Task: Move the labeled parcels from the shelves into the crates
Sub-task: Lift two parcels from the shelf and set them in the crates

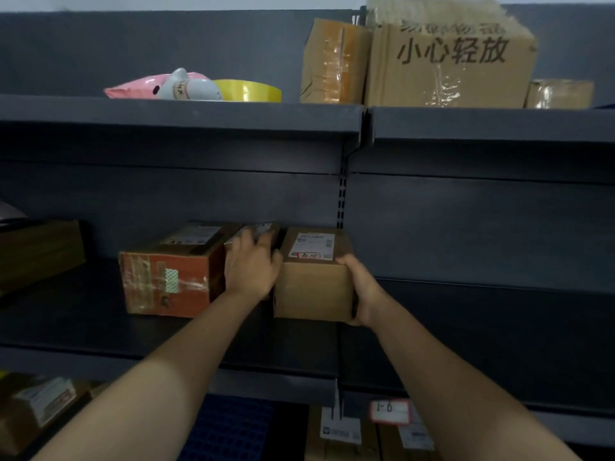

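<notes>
A plain brown parcel [312, 287] with a white shipping label on top sits on the middle shelf [100, 327]. My right hand [361, 287] grips its right side and lower corner. My left hand [253, 264] presses against its left side, fingers reaching over a small parcel [258, 229] wedged behind. An orange taped parcel [166, 281] with a label on top stands just left of my left hand. A blue crate [229, 427] shows at the bottom, below the shelf edge.
The top shelf holds a pink bag [133, 89], a yellow tape roll [249, 91] and large cardboard boxes [446, 64]. A dark box [36, 254] sits at far left. Labeled parcels [339, 430] lie on the lowest level. The middle shelf's right section holds nothing.
</notes>
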{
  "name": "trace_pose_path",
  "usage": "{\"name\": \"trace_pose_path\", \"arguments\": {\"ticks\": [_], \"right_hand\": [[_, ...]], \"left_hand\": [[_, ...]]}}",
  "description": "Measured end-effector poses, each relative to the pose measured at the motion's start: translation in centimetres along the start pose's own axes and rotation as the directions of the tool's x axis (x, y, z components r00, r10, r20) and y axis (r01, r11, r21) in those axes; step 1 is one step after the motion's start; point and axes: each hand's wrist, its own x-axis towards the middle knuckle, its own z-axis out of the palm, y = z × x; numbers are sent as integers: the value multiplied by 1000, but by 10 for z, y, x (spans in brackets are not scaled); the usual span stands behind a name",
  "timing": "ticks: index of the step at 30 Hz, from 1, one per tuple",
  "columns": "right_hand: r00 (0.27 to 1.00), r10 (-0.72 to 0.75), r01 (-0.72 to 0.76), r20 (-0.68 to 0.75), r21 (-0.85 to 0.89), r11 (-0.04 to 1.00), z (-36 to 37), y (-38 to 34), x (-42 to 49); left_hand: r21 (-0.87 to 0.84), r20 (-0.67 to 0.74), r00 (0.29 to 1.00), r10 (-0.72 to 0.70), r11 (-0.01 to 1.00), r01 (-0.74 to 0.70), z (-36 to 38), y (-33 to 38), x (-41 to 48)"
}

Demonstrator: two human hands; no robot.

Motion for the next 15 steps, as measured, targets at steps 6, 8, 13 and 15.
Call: {"name": "trace_pose_path", "arguments": {"ticks": [6, 8, 13, 15], "right_hand": [[1000, 3, -3, -20, -7, 1000, -2, 0, 7], [1000, -8, 8, -29, 3, 1000, -5, 2, 7], [992, -78, 84, -102, 59, 995, -10, 4, 10], [983, -121, 129, -136, 56, 990, -10, 7, 10]], "left_hand": [[129, 215, 977, -1, 991, -27, 12, -16, 27], [111, 230, 972, 49, 991, -77, 15, -12, 22], [75, 173, 973, 150, 983, -165, 21, -6, 5], [99, 150, 977, 152, 981, -168, 21, -7, 3]]}}
